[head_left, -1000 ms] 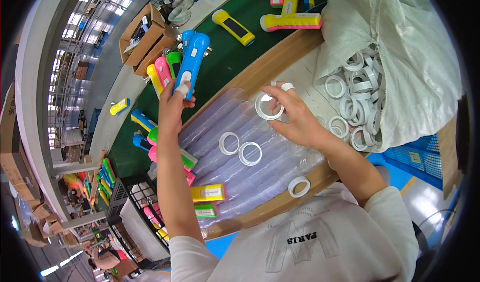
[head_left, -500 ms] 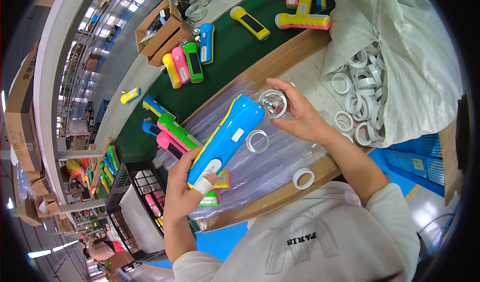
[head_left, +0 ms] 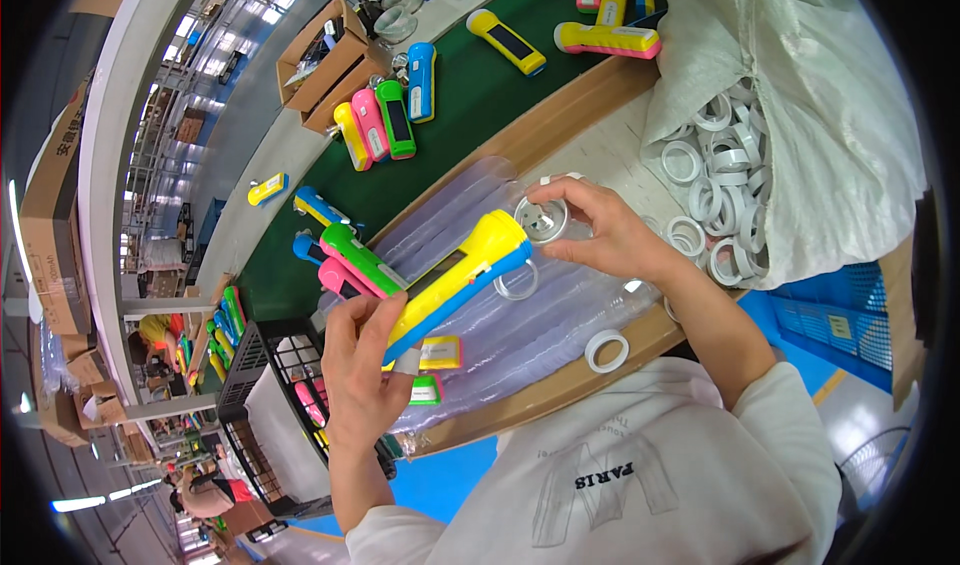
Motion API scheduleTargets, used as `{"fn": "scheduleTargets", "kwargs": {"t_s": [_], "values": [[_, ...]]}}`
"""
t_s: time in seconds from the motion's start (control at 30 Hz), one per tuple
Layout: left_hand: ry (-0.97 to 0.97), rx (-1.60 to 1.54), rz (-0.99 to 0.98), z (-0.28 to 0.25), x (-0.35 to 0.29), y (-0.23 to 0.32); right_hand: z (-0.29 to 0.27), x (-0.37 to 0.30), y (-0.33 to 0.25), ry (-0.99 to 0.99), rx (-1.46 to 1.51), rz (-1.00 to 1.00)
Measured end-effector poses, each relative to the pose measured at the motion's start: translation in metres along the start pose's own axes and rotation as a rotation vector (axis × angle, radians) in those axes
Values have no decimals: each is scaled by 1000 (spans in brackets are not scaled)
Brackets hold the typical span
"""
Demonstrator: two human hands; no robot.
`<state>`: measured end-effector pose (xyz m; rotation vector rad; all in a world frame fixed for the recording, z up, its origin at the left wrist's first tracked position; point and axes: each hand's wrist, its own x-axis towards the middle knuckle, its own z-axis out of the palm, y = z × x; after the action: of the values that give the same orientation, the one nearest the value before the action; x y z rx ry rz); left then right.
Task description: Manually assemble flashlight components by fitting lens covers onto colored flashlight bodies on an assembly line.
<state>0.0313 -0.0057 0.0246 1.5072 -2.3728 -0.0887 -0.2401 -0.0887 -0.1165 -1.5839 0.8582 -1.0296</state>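
Turned flashlight [head_left: 460, 283] in left fingers [head_left: 378, 330], black lettering [head_left: 605, 479] on white shirt [head_left: 705, 445].

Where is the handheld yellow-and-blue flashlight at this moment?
The flashlight is near the head view's centre, in the left hand, over clear plastic; its wide end points toward the white ring in the right hand.

The left hand [head_left: 365, 365] hides the tail of the yellow-and-blue flashlight [head_left: 458, 277]. Beneath that flashlight's head, a pale ring [head_left: 518, 299] is partly covered. Above and right of it, the white sack [head_left: 830, 135] is cut off by the top edge; far to the flashlight's lower left, a person [head_left: 205, 495] is too small for detail.
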Motion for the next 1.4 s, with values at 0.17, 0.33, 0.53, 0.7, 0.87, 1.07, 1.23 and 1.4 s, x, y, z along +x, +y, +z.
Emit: {"fn": "scheduleTargets", "kwargs": {"t_s": [0.17, 0.33, 0.53, 0.7, 0.87, 1.07, 1.23, 1.4], "values": [[-156, -192, 49, 3, 9, -12, 0, -10, -24, -104, -375, -254], [-388, -811, -302, 4, -3, -18, -15, -20, -58, -352, -75, -120], [-609, -1058, -194, 21, -30, 0, 19, -43, -80, -171, -39, -661], [-283, -609, 7, 32, -13, 12, 32, -40, -66, 160, 135, -198], [-7, 133, 345, 70, 0, 1, 25, -13, -33, 58, 688, 494], [-420, -686, -112, 28, 4, 18, 14, -35, -68, -30, 0, -488], [-280, -565, 71, 49, 12, 23, 6, -25, -57, -7, 167, -80], [13, 288, 568, 66, 26, 21, 11, -6, -13, 20, 735, 853]]}}
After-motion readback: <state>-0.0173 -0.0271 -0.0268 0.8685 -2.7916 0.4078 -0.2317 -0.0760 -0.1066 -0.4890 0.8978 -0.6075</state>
